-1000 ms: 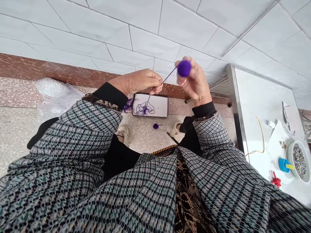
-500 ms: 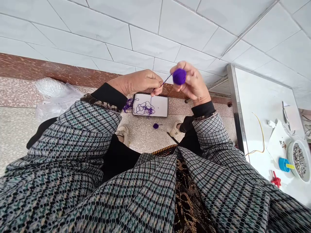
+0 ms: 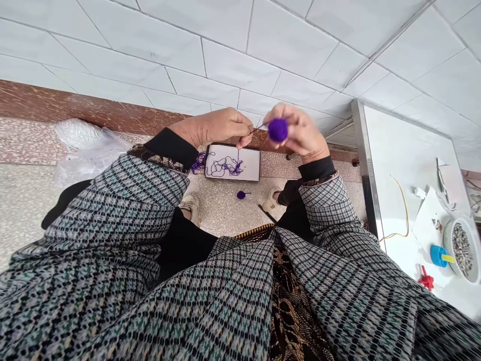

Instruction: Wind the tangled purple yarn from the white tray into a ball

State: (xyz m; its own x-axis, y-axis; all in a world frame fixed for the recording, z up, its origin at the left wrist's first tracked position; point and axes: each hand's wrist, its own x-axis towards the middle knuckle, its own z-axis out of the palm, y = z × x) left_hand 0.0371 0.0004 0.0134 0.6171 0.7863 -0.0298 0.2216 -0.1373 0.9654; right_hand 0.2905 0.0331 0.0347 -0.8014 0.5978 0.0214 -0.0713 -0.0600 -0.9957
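Note:
A small ball of purple yarn [image 3: 278, 130] is pinched in the fingers of my right hand [image 3: 300, 133], which is slightly blurred. From the ball a strand runs left to my left hand [image 3: 225, 126], whose closed fingers grip it. Below my left fingers the strand drops to loose, tangled purple yarn [image 3: 225, 166] lying on a white tray [image 3: 251, 165] with a dark rim. More tangled yarn spills over the tray's left edge. On the floor just below the tray sits a second small purple yarn ball [image 3: 241, 194] with a short loose end.
Clear plastic bags [image 3: 88, 150] lie on the floor at left. My shoes flank the tray's near side. At right stands a white table [image 3: 394, 150] with a bowl [image 3: 462, 250] of small bits, a blue cap [image 3: 438, 255], a red item and a yellow cord. A tiled wall rises ahead.
My right hand has turned around the yarn ball, and the ball has dropped slightly. The strand between my hands now lies flatter. My left hand has barely shifted right.

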